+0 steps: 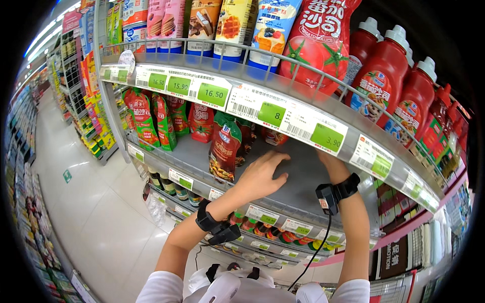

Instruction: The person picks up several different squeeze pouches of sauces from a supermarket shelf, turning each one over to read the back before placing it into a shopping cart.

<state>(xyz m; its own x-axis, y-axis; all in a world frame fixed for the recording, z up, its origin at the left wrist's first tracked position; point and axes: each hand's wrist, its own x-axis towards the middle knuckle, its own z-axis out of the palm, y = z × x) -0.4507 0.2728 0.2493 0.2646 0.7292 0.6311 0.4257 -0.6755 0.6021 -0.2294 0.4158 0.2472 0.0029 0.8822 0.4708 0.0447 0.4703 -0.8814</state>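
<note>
My left hand (pixel 262 175) hovers over the grey shelf board (pixel 299 185) with its fingers spread and nothing in them. Just left of it stands a brown spouted sauce pouch (pixel 224 149) with a green top, another pouch partly behind it. My right hand reaches under the price rail (pixel 291 121) of the shelf above; only its wrist side (pixel 331 161) shows, and its fingers are hidden. Behind the left hand, a red container (pixel 273 137) is partly covered by that rail. Black strapped devices sit on both wrists.
Red and green ketchup pouches (pixel 142 119) stand farther left on this shelf. Overhead, a wire guard fronts squeeze tubes (pixel 232 28), a large tomato sauce pouch (pixel 316 49) and ketchup bottles (pixel 379 79). Jars (pixel 250 224) fill lower shelves. A cable hangs from the right wrist.
</note>
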